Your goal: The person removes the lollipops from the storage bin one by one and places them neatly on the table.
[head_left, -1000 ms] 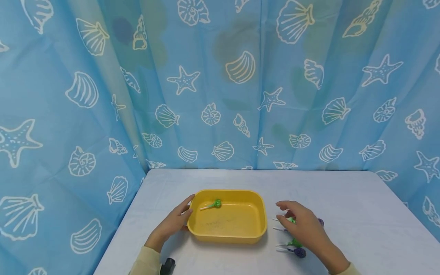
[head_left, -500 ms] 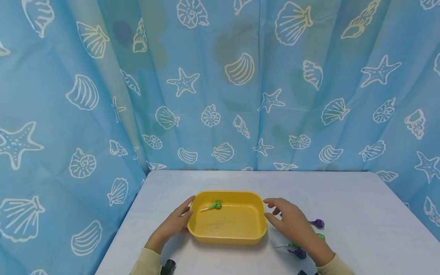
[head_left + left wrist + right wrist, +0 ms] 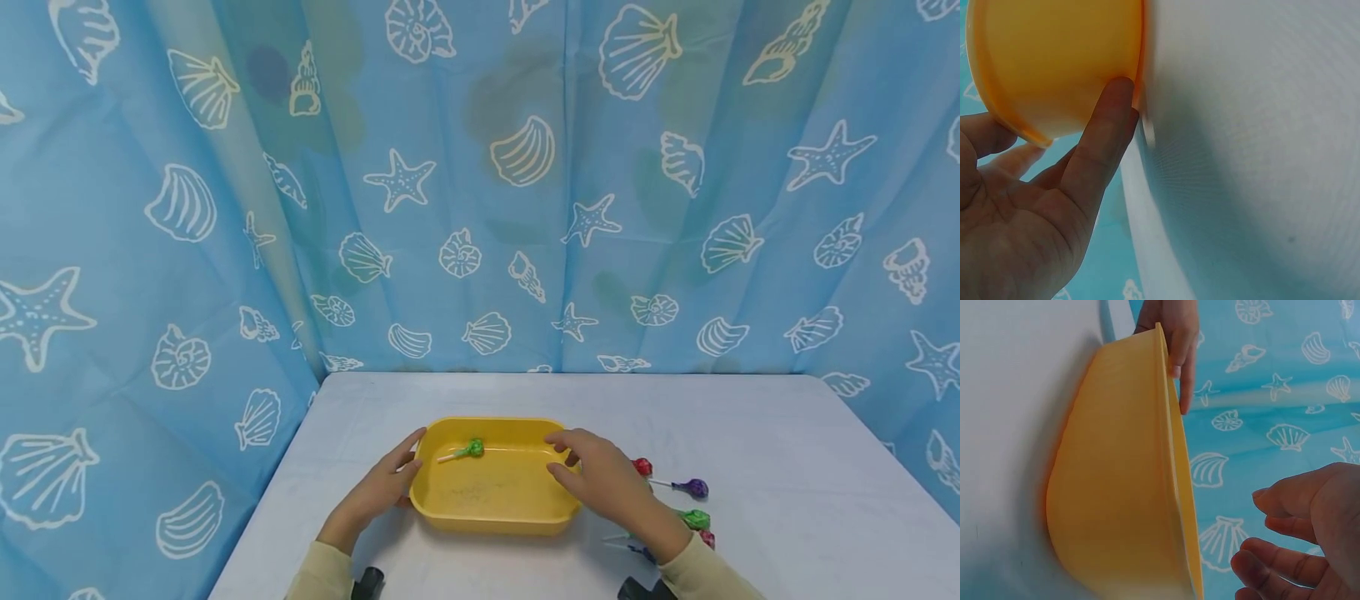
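Observation:
A yellow plastic basin (image 3: 495, 527) stands on the white-covered table, and inside it lies one green-wrapped lollipop (image 3: 472, 448). At the basin's left end my left hand (image 3: 378, 482) holds the rim and outer wall. The left wrist view shows a finger (image 3: 1100, 134) of it along the wall near the base. My right hand (image 3: 600, 475) hovers over the basin's right end, thumb and fingertips apart. Nothing shows between its fingers in the right wrist view, where the hand (image 3: 1316, 531) is apart from the rim.
Right of the basin, partly behind my right forearm, lie several lollipops, among them a purple one (image 3: 694, 488), a green one (image 3: 694, 519) and a red one (image 3: 642, 467). A blue shell-patterned curtain (image 3: 450, 208) hangs behind the table (image 3: 750, 433). A black device (image 3: 367, 582) sits by my left wrist.
My right hand has moved left from above the lollipops to over the basin's right end, uncovering red and purple lollipops. My left hand and the basin have stayed in place.

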Available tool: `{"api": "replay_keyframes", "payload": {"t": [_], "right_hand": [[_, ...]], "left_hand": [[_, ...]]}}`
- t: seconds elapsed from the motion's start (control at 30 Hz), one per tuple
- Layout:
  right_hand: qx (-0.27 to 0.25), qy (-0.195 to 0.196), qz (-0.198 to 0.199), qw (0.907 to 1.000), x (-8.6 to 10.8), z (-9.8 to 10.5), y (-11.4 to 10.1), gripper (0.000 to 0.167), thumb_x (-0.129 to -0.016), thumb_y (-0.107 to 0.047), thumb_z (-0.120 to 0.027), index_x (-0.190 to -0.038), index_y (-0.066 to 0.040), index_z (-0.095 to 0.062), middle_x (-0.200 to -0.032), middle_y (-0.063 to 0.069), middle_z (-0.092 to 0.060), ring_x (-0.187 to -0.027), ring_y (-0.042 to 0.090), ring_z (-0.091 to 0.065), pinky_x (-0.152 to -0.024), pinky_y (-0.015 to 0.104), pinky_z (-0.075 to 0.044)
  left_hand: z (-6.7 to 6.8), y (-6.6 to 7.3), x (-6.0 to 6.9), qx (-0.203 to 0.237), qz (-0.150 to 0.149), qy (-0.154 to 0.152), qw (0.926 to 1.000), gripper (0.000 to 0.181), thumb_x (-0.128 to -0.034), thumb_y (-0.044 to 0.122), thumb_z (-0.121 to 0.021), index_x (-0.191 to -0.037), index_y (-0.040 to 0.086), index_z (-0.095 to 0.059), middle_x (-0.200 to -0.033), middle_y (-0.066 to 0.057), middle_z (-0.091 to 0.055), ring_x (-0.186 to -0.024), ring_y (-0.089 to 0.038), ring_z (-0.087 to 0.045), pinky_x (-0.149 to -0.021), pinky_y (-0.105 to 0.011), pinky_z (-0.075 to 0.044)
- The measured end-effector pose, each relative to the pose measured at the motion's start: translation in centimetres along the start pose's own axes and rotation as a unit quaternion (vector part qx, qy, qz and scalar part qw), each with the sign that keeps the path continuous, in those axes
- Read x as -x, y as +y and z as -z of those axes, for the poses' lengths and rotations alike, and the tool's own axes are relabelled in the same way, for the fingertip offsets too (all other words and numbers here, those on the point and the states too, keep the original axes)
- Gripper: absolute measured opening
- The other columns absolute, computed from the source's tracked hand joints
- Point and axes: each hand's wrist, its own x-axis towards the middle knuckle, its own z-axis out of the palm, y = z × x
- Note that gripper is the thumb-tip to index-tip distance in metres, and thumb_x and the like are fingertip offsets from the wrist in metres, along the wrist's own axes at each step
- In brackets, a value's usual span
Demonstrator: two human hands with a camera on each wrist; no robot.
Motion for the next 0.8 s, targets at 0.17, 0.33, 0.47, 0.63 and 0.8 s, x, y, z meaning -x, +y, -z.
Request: {"api": "replay_keyframes", "payload": {"t": [0.17,0.33,0.47,0.63,0.8], "right_hand": [[0.006,-0.023,-0.007,0.9997,-0.8,-0.5,-0.7,0.035,-0.089,-0.020,-0.079,-0.121,-0.012,-0.070,-0.102,-0.004,-0.069,-0.085,0.013,-0.062,-0.075,0.031,-0.058],[0.012,-0.034,0.004,0.9993,-1.5,-1.1,-1.0,0.034,-0.089,-0.021,-0.079,-0.121,-0.011,-0.070,-0.100,-0.005,-0.068,-0.083,0.016,-0.062,-0.072,0.029,-0.055],[0.009,-0.038,0.017,0.9991,-2.0,-1.6,-1.2,0.033,-0.090,-0.020,-0.078,-0.120,-0.009,-0.071,-0.098,-0.004,-0.069,-0.082,0.017,-0.063,-0.069,0.029,-0.054],[0.002,-0.049,0.037,0.9981,-2.7,-2.1,-1.7,0.035,-0.091,-0.020,-0.077,-0.122,-0.006,-0.070,-0.106,0.004,-0.071,-0.083,0.019,-0.064,-0.071,0.033,-0.056],[0.012,-0.066,0.038,0.9970,-3.5,-2.7,-2.3,0.037,-0.091,-0.023,-0.077,-0.124,-0.007,-0.069,-0.107,0.008,-0.071,-0.083,0.017,-0.064,-0.074,0.035,-0.057]], "left_hand": [[0.1,0.1,0.1,0.009,-0.007,-0.002,0.9999,0.057,-0.1082,0.019,-0.049,-0.162,0.017,-0.029,-0.152,-0.032,-0.037,-0.111,-0.033,-0.063,-0.077,-0.043,-0.062],[0.0,0.2,0.1,0.013,-0.001,0.000,0.9999,0.057,-0.1079,0.019,-0.049,-0.161,0.017,-0.030,-0.154,-0.031,-0.036,-0.114,-0.036,-0.061,-0.077,-0.043,-0.062],[0.0,0.2,0.1,0.013,0.002,0.002,0.9999,0.057,-0.1078,0.020,-0.050,-0.161,0.017,-0.029,-0.154,-0.032,-0.036,-0.115,-0.037,-0.061,-0.077,-0.044,-0.062],[0.0,0.3,0.1,0.010,-0.005,0.004,0.9999,0.057,-0.1080,0.018,-0.049,-0.161,0.016,-0.029,-0.151,-0.032,-0.038,-0.112,-0.036,-0.062,-0.076,-0.045,-0.062],[0.0,0.3,0.2,0.008,-0.006,0.003,0.9999,0.057,-0.1079,0.019,-0.049,-0.161,0.016,-0.029,-0.151,-0.032,-0.039,-0.110,-0.034,-0.063,-0.076,-0.043,-0.062]]}}
